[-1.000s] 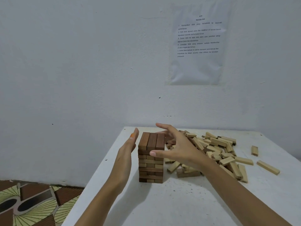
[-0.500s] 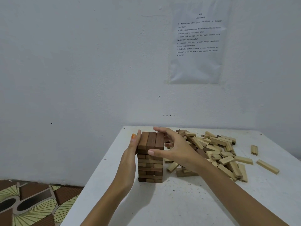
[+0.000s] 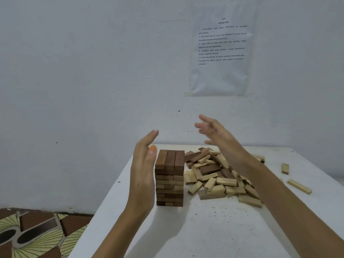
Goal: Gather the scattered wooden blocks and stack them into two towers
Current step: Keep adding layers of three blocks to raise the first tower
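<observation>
Wooden blocks, in two groups on a white table [image 3: 204, 229]. Stood partly as one upright tower [image 3: 169, 177] at lower centre of the frame: three dark brown pieces side by side on top, crossed layers of dark and paler wood beneath. Lay otherwise as a loose pile [image 3: 219, 175] just right of the tower, mostly pale with a few dark pieces, one end stamped 50. Lay scattered at the right edge too: an upper stray block [image 3: 285, 168] and a lower stray block [image 3: 299, 186], both well apart from the pile. Left hand [image 3: 143, 170]: held flat on edge just left of the tower, fingers straight and pressed together, palm toward the stack, orange-nailed thumb level with the top layer; gripped nothing; could not tell whether touching the wood. Right hand [image 3: 219, 135]: raised above the pile at centre right, blurred, fingers spread wide, held nothing. Behind, a white wall [image 3: 93, 71] with a printed sheet [image 3: 221, 53] at upper right, text too small to read. Patterned floor [image 3: 37, 233] at lower left.
</observation>
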